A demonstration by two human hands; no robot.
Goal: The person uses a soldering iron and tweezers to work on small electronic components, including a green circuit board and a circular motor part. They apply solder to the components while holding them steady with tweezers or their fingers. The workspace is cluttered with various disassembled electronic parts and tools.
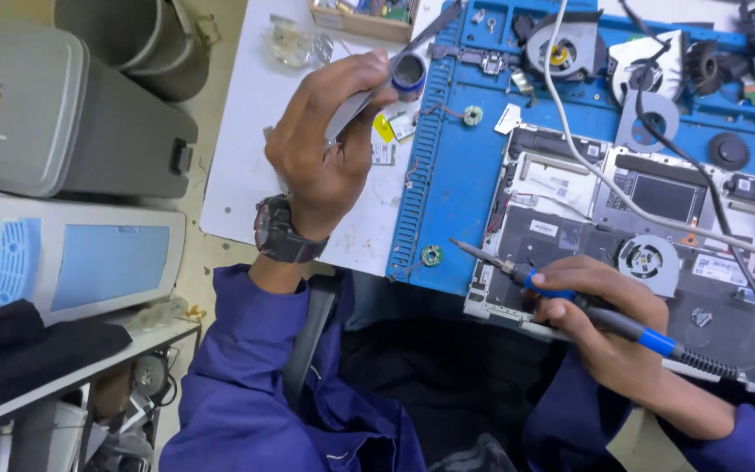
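**Both hands busy over the opened laptop**

Here, your white work table (pixel 246 131) carries the largest item, a blue ribbed repair mat (pixel 456 175) spread across its right part. On that mat lies the opened silver laptop chassis (pixel 570 218), underside up, with its dark boards and labels exposed and a round grey cooling fan (pixel 647 260) set into it near your right hand. A white cable (pixel 587 166) runs down across the mat and over the chassis. Further up the mat sit loose fan housings, one a grey shell with a yellow hub (pixel 561 48).

Your left hand (pixel 325 140), with a dark wristwatch (pixel 280 232) on the wrist, is raised over the table's edge beside the mat. Its fingers are closed around slim grey metal tweezers (pixel 369 92), pressed between thumb and fingers, and the tips reach to a small round grey tin (pixel 408 72) at the mat's upper left corner. Whether the tips touch what is inside the tin, you cannot tell from this view.

Your right hand (pixel 609 315) rests over the chassis's lower edge, pinching a blue-and-black soldering iron (pixel 570 297) like a pen. Its thin metal tip points up and left, ending just above the chassis's lower left corner.
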